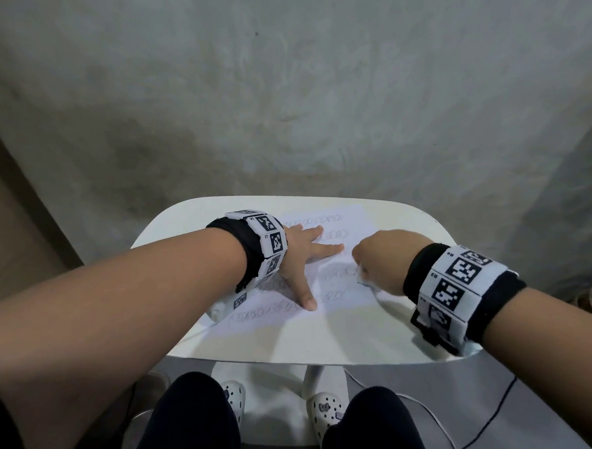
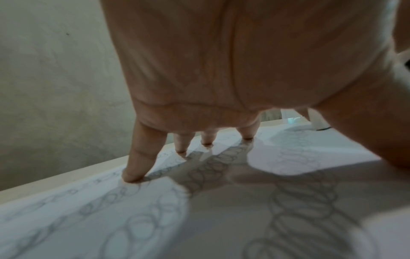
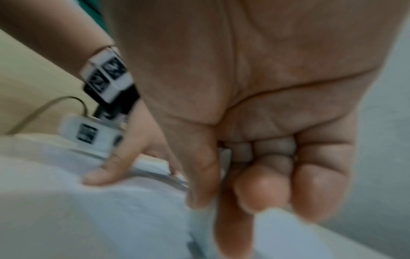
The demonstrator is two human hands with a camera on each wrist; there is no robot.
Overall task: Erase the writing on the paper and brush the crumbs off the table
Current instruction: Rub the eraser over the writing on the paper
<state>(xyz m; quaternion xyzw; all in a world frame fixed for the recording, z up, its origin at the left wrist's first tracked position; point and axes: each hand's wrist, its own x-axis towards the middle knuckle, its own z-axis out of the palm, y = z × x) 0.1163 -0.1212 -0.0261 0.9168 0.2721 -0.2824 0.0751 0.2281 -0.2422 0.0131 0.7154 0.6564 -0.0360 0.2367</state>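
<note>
I can read little here. On my left wristband (image 1: 266, 243), small codes sit beside the black-and-white square markers: "L1" and "L3" as best I can make out, though the print is tiny. On my right wristband (image 1: 456, 284) I can read "R3" next to a marker, and another tag further up looks like "R4", not sharp enough to be sure. The markers themselves are patterns, not text. The paper (image 1: 319, 277) carries rows of pencilled loops, which spell no letters or words that I can read.
</note>
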